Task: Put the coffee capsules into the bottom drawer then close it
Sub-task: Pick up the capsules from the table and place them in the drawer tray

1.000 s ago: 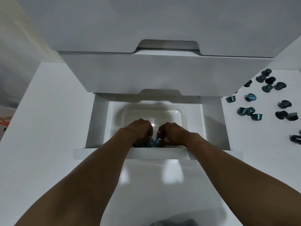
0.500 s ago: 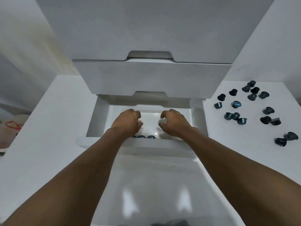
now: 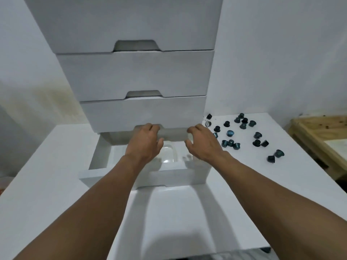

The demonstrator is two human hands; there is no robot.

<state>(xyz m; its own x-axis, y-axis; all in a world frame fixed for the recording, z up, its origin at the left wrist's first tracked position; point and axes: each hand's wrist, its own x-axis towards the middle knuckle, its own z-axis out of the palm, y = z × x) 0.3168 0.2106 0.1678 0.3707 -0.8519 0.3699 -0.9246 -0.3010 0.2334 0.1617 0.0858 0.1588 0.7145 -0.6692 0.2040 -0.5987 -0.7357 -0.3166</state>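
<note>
head view: the left hand [image 3: 143,145] and the right hand [image 3: 203,147] hover side by side over the open bottom drawer [image 3: 97,158], apart from each other with a clear gap between them. both have the backs turned up and the fingers loosely curled, and neither holds anything that can be seen. the left fingertips reach up near the cut-out in the lower edge of the drawer above; whether they touch it cannot be told. both forearms stretch in from the bottom edge and cross over the drawer's front panel.

between and under the hands, a clear plastic tray [image 3: 170,153] sits inside the drawer. most of its floor is covered by the hands, so whether capsules lie in it cannot be told.

the drawer belongs to a white drawer unit [image 3: 135,76], which stands on a white counter [image 3: 47,184]. the drawers above it are pushed in, each with a notch handle.

right of the unit, the coffee capsules [image 3: 230,133] lie scattered on the counter, dark teal and black, some upright and some tipped over, a few touching in small clusters. the nearest ones lie just beside the right hand's knuckles.

past the counter's right edge stands a pale wooden frame [image 3: 317,132]. a plain light wall [image 3: 281,53] stands behind everything.
</note>
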